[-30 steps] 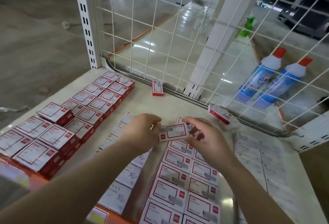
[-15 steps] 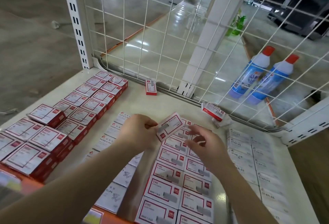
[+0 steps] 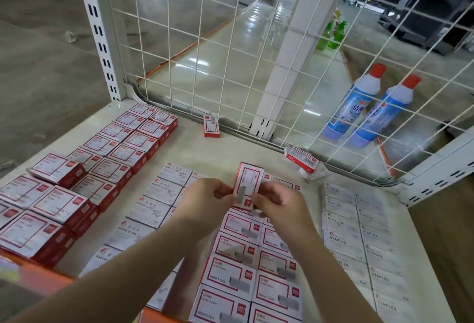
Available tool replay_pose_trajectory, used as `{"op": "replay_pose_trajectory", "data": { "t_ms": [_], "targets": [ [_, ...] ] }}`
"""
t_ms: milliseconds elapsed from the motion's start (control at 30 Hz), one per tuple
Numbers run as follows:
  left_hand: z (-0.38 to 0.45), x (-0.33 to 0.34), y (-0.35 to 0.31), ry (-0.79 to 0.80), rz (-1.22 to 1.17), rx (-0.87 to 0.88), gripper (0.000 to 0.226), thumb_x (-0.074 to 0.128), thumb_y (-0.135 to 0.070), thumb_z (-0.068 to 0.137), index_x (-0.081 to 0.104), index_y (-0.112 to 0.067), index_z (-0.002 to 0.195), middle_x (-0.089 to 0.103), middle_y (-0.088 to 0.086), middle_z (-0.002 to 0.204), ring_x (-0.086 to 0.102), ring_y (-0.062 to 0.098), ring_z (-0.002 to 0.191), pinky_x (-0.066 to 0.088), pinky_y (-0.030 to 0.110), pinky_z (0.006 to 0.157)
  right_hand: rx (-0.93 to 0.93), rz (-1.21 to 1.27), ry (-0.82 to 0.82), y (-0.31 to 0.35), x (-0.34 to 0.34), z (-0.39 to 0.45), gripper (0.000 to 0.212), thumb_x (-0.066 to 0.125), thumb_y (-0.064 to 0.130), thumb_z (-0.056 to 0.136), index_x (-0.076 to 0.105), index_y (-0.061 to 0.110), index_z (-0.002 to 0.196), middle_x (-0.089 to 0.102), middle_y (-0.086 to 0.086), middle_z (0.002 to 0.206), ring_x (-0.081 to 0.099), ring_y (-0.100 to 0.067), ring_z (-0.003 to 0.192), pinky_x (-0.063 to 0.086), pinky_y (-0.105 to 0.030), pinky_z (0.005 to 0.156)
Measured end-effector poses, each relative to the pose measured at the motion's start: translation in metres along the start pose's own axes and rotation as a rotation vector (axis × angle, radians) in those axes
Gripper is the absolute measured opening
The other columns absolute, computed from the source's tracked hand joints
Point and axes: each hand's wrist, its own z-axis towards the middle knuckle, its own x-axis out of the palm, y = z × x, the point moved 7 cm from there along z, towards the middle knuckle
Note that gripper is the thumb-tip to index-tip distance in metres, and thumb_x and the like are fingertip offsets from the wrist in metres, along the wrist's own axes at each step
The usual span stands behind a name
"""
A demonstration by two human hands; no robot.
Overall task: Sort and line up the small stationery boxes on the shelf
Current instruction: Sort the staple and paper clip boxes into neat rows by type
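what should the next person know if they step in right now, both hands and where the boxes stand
Left hand and right hand: both pinch one red staple box, held above the shelf, long side pointing away.
Lined up: red clip boxes far left, white paper clip boxes next, red staple rows in the middle, white staples boxes on the right.
Left: set the held box at the far end of the red staple rows. Then fetch the stray box by the wire grid and the tumbled boxes at the back right.
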Motion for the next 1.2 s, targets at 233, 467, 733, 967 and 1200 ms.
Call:
{"op": "replay_pose_trajectory", "data": {
  "t_ms": [233,467,733,967,1200],
  "targets": [
    [0.002,-0.015,-0.013,0.001,-0.055,0.095,0.029,0.053,-0.022,0.093,0.059,-0.017,0.12,0.066,-0.008,0.093,0.06,0.001,0.08,0.049,0.011,0.067,-0.001,-0.171,0.079,0.002,-0.003,-0.004,0.021,0.053,0.016,0.093,0.061,0.02,0.112,0.064,0.005,0.107,0.059,-0.01,0.1,0.05,-0.023,0.086],
    [0.002,-0.012,-0.006,0.084,-0.025,0.041,0.02,0.055,-0.016,0.092,0.069,-0.014,0.106,0.066,-0.008,0.084,0.06,-0.001,0.072,0.052,0.012,0.06,-0.045,-0.084,0.087,0.011,-0.006,-0.006,0.02,0.052,0.017,0.093,0.062,0.029,0.105,0.062,0.015,0.098,0.058,-0.002,0.093,0.043,-0.01,0.071],
    [0.004,-0.013,0.007,0.003,-0.091,-0.098,0.024,0.054,-0.016,0.092,0.065,-0.011,0.114,0.066,-0.002,0.091,0.059,0.002,0.07,0.047,0.01,0.055,0.017,-0.066,0.101,-0.001,-0.004,-0.012,0.046,0.072,0.011,0.077,0.055,0.032,0.115,0.06,0.016,0.104,0.058,0.0,0.097,0.052,-0.022,0.086],
    [-0.005,-0.007,0.004,0.05,-0.195,-0.052,0.011,0.053,-0.011,0.092,0.059,-0.019,0.097,0.066,-0.009,0.083,0.062,0.001,0.065,0.049,0.01,0.048,-0.117,-0.155,0.031,-0.001,-0.014,-0.006,0.051,0.067,0.01,0.082,0.052,0.027,0.128,0.055,0.015,0.119,0.053,0.001,0.109,0.044,-0.019,0.097],
    [-0.007,0.0,0.001,0.053,-0.103,-0.008,0.014,0.055,-0.012,0.091,0.05,-0.025,0.088,0.059,-0.013,0.081,0.057,0.0,0.068,0.047,0.007,0.048,-0.21,-0.227,0.019,-0.002,-0.016,-0.007,0.05,0.062,0.008,0.086,0.049,0.025,0.132,0.051,0.018,0.116,0.051,0.006,0.106,0.038,0.001,0.083]
  ]
}}
